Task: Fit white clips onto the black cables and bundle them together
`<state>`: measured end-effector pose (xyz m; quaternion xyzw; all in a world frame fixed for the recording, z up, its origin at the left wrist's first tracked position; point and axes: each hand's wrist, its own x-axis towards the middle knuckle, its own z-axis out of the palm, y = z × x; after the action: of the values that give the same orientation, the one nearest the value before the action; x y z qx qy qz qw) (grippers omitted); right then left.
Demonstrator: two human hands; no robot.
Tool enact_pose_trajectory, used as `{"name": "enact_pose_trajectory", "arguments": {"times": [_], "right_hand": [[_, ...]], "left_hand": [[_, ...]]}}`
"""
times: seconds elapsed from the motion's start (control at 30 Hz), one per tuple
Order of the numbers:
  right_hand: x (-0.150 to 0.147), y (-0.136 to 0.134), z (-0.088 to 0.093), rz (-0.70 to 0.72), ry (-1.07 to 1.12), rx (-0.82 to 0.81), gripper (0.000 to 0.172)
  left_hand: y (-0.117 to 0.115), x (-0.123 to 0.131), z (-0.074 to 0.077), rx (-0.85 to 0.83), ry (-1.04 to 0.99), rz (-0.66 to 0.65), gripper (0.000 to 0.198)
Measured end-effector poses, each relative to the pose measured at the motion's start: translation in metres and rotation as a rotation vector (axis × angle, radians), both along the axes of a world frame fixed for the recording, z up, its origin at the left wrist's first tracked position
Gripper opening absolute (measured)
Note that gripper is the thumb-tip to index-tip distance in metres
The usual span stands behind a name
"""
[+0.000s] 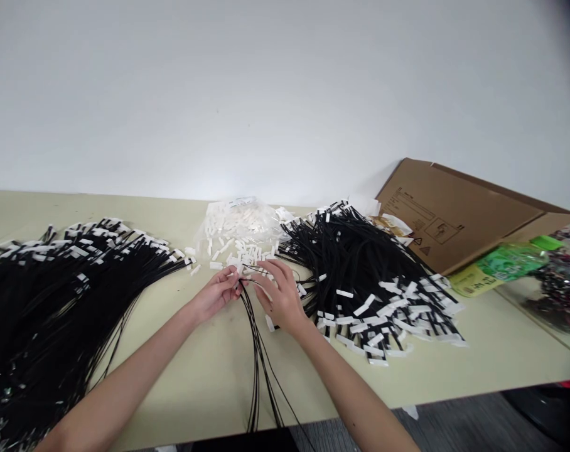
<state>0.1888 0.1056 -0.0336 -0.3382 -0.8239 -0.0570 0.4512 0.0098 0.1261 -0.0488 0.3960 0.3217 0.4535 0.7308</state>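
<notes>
Both hands met just in front of the clear bag of white clips (240,220). The left hand (216,294) pinched a few thin black cords (259,370); the right hand (280,295) gripped them too. Two cord piles flanked the bag: one on the left (54,282), one on the right (365,270). Print on the cardboard box (454,213) was unreadable.

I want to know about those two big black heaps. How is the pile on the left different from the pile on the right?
The left pile is bigger and runs off the picture's edge; the right pile is smaller and lies wholly in view. The left pile's white tags sit mostly at its far end; the right pile shows tags at both ends. The right pile touches the right hand; the left pile lies apart from the left hand. Both are black cords with white tags.
</notes>
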Motion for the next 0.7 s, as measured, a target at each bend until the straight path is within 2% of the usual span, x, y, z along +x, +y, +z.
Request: {"name": "enact_pose_trajectory", "arguments": {"times": [0.1, 0.4, 0.7], "right_hand": [[0.0014, 0.0031, -0.0011, 0.021, -0.093, 0.103, 0.027], [-0.0078, 0.0090, -0.0068, 0.022, -0.157, 0.194, 0.018], [-0.0080, 0.0088, -0.0051, 0.048, -0.145, 0.185, 0.016]], "left_hand": [[0.0014, -0.0004, -0.0007, -0.028, -0.045, 0.022, 0.016], [0.0017, -0.0003, -0.0015, -0.040, -0.064, 0.012, 0.017], [0.0006, 0.0009, -0.0006, -0.018, -0.052, -0.011, 0.015]]}}
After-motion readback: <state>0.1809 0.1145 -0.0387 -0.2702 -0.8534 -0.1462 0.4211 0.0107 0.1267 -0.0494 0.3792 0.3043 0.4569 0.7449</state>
